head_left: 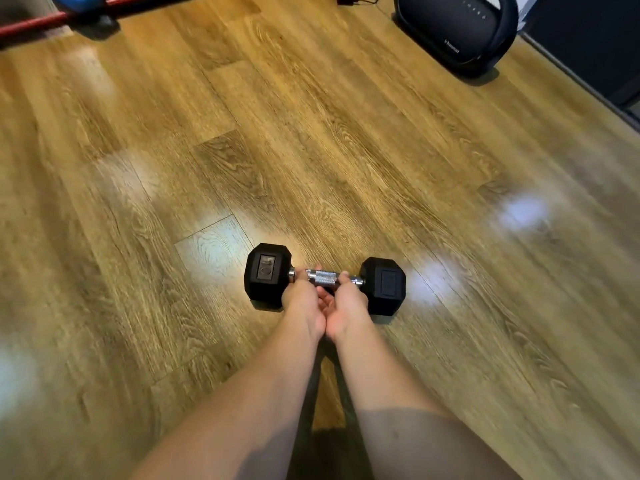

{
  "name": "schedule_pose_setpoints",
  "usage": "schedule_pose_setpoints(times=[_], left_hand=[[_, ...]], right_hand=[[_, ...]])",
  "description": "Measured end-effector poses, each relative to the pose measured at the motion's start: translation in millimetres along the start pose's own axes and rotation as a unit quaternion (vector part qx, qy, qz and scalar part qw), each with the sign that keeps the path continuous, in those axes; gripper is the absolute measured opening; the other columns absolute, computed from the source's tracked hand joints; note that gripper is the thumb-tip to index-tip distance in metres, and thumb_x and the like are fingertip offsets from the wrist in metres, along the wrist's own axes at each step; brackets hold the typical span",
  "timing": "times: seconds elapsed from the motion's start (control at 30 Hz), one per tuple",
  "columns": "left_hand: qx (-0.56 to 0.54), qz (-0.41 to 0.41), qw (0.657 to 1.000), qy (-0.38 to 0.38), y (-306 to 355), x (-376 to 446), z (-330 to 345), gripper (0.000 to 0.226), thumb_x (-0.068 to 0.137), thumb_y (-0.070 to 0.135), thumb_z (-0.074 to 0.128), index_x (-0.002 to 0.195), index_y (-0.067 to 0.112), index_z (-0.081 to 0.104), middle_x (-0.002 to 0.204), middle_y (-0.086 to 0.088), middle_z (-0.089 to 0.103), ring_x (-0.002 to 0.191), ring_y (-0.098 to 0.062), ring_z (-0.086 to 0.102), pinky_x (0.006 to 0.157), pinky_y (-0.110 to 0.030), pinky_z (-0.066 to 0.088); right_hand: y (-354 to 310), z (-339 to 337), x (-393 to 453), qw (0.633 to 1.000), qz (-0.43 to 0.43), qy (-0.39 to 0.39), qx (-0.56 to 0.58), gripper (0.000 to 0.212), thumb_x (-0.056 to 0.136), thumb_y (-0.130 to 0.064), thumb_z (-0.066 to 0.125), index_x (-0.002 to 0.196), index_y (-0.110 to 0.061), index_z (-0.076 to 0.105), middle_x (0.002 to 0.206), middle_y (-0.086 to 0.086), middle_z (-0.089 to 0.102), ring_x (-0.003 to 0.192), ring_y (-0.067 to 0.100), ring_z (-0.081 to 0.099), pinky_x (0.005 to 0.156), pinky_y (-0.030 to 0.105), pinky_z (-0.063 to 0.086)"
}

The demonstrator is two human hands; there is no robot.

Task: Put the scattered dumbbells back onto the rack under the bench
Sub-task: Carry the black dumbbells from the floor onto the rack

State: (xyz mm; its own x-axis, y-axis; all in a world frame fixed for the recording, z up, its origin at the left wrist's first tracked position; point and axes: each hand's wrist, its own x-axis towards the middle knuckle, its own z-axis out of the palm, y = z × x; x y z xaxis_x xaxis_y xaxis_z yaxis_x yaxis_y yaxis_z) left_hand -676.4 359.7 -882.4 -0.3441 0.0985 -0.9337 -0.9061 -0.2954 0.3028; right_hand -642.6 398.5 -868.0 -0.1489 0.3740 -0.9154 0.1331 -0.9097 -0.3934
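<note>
left hand (302, 301) and right hand (348, 306) both curled round the chrome handle of the hex dumbbell (325, 279) | dumbbell low over the wood floor (346, 150) — contact unclear | rack not in view — racking still to do

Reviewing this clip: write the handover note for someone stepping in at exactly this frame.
Left hand and right hand: both closed on the chrome handle of the black hex dumbbell, side by side.
Dumbbell: level, over the wooden floor; I cannot tell if it is lifted.
Rack and bench: out of view.
Done: grasp made.
Left: carry it to the rack, then fetch any others.
</note>
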Motion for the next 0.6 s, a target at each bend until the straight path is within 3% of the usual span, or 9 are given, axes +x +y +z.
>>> schedule_pose_setpoints(times=[0.1,0.2,0.27,0.4,0.6], left_hand=[[-0.012,-0.008,1.0,0.003,5.8,-18.2,-3.2,0.037,0.101,0.037,0.051,0.119,0.008,0.066,0.103,-0.006,0.072,0.036,-0.006,0.055,0.034,-0.014,0.041],[-0.025,-0.031,0.999,-0.01,21.1,-47.6,-7.5,0.039,0.103,0.037,0.047,0.114,0.006,0.068,0.066,-0.003,0.066,0.031,-0.006,0.049,0.032,-0.013,0.037],[-0.039,-0.04,0.998,-0.015,36.5,-74.4,-11.9,0.039,0.103,0.037,0.046,0.115,0.006,0.067,0.058,-0.002,0.064,0.033,-0.006,0.043,0.032,-0.014,0.036],[-0.081,-0.05,0.995,-0.017,91.8,-140.8,-22.4,0.036,0.103,0.035,0.047,0.109,0.007,0.067,0.065,-0.002,0.068,0.038,-0.006,0.04,0.034,-0.016,0.034],[-0.146,-0.026,0.989,-0.004,215.7,-238.4,-38.1,0.041,0.101,0.033,0.05,0.13,0.005,0.06,0.098,-0.007,0.074,0.05,-0.01,0.042,0.036,-0.018,0.036]], right_hand=[[0.1,0.0,-15.7,1.0,0.007,-0.004,-0.002,0.024,0.103,-0.029,0.053,0.099,-0.007,0.059,0.068,0.01,0.063,0.057,0.018,0.059,0.066,0.033,0.053],[-3.6,7.7,-46.2,1.0,0.014,-0.004,-0.005,0.025,0.103,-0.03,0.052,0.109,-0.007,0.059,0.067,0.01,0.063,0.051,0.016,0.058,0.063,0.032,0.052],[-5.8,17.8,-77.8,1.0,0.019,-0.004,-0.005,0.028,0.104,-0.03,0.052,0.116,-0.006,0.058,0.066,0.009,0.061,0.044,0.014,0.055,0.055,0.03,0.049],[-12.1,52.9,-156.5,0.999,0.033,-0.013,-0.012,0.029,0.103,-0.029,0.052,0.121,-0.007,0.057,0.065,0.009,0.061,0.049,0.014,0.053,0.056,0.03,0.049],[-21.8,148.6,-282.9,0.997,0.037,-0.055,-0.023,0.031,0.103,-0.028,0.052,0.127,-0.009,0.055,0.074,0.011,0.064,0.049,0.014,0.055,0.048,0.028,0.051]])
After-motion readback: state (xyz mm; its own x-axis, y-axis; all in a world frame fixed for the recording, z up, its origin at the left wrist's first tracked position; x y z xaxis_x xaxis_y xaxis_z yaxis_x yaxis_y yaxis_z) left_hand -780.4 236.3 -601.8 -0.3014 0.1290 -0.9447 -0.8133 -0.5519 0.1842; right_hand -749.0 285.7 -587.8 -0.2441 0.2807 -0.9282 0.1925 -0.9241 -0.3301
